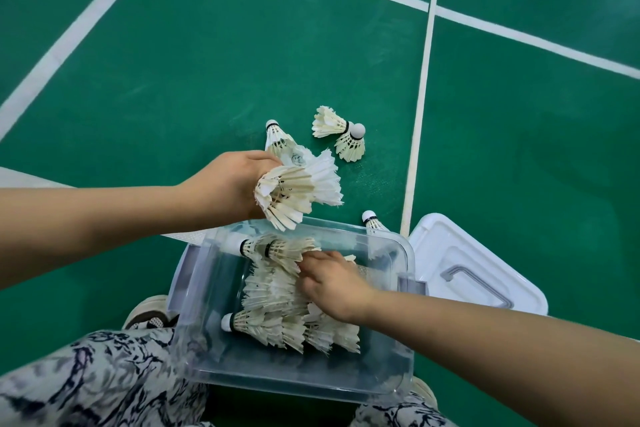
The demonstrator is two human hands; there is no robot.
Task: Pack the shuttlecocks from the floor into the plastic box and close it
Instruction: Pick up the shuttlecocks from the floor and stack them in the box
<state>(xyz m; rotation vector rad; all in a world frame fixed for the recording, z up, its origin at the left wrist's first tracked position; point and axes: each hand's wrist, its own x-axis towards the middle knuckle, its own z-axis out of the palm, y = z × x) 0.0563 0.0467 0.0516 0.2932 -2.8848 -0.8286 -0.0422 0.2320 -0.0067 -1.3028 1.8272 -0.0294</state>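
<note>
Holding shuttlecocks [299, 192]: left hand [228, 184] | right hand [332, 282] spread on shuttlecock pile [277, 291], open box [207, 288]

the plastic box [408, 255] is clear, smooth and a bit shiny. the lid [485, 274] at 3 o'clock of it is white, smooth plastic. the shuttlecocks [298, 298] have dull white feathers. the floor [207, 62] is green, matt and slightly rough. the trousers [97, 378] are soft printed cloth.
</note>
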